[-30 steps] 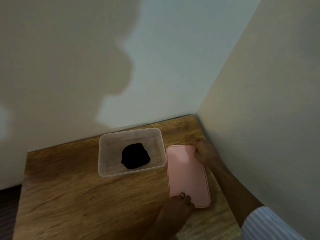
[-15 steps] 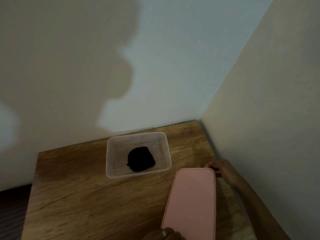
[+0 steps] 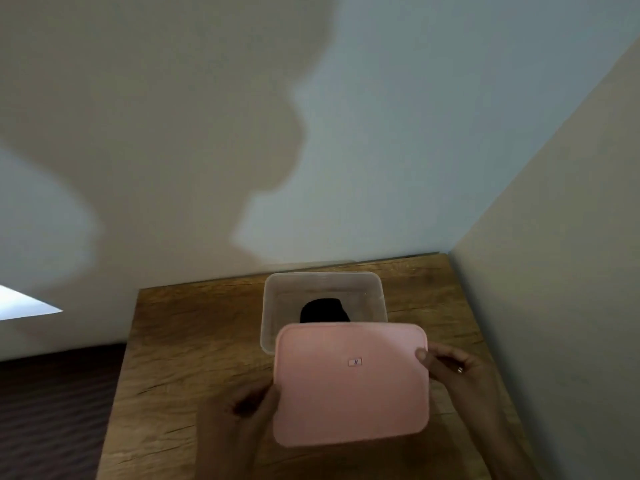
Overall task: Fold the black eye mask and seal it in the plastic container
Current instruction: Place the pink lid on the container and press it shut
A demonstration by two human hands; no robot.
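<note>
A clear plastic container stands on the wooden table near the back wall. Inside it lies the folded black eye mask, its near part hidden by the lid. The pink lid hangs in the air in front of the container and overlaps its near rim. My left hand grips the lid's left edge. My right hand, with a ring on one finger, grips the lid's right edge.
The table sits in a corner, with a wall behind it and a second wall close along its right side. Left of the table lies a dark patterned floor or fabric.
The lid lay flat on the table right of the container; both hands lifted it, turned it crosswise and brought it in front of the container. The camera view shifted left.
</note>
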